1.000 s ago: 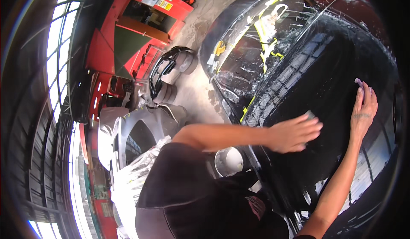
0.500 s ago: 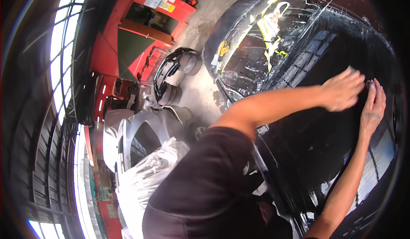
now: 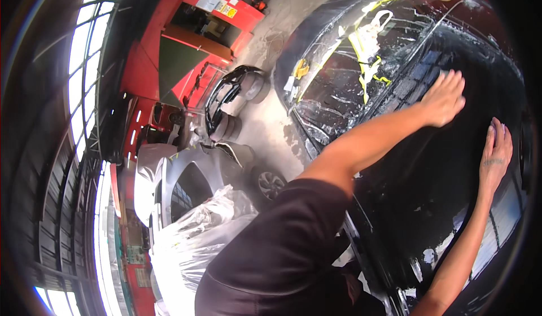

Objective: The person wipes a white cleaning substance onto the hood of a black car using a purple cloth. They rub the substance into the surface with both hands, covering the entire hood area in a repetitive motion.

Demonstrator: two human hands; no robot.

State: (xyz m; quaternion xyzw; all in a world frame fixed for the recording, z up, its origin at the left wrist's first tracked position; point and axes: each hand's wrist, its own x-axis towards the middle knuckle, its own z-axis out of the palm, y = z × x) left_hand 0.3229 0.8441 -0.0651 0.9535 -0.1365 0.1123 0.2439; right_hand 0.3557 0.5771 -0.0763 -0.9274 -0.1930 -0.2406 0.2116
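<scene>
A large black car panel point(image 3: 406, 192) lies under both of my hands, glossy and streaked with whitish wet residue. My left hand point(image 3: 444, 98) rests palm down on its far part, fingers stretched out and close together. Whatever may be under that palm is hidden. To its right, nearer the panel's far side, my right hand point(image 3: 497, 155) lies on the surface with fingers extended forward. Nothing shows in its fingers. Beyond my left arm is the car's window area point(image 3: 333, 79), with yellow tape point(image 3: 357, 42) and crumpled white material point(image 3: 370, 39) on it.
On the left stands a grey car point(image 3: 212, 172) partly draped in clear plastic sheeting point(image 3: 197, 237). A black bumper part point(image 3: 217, 96) and stacked tyres point(image 3: 228, 125) sit on the concrete floor point(image 3: 268, 112). A red structure point(image 3: 197, 45) rises behind them.
My left hand has slid left and slightly farther over the panel, away from my right hand. A small grey piece seen by its fingertips earlier no longer shows. My right hand has barely moved.
</scene>
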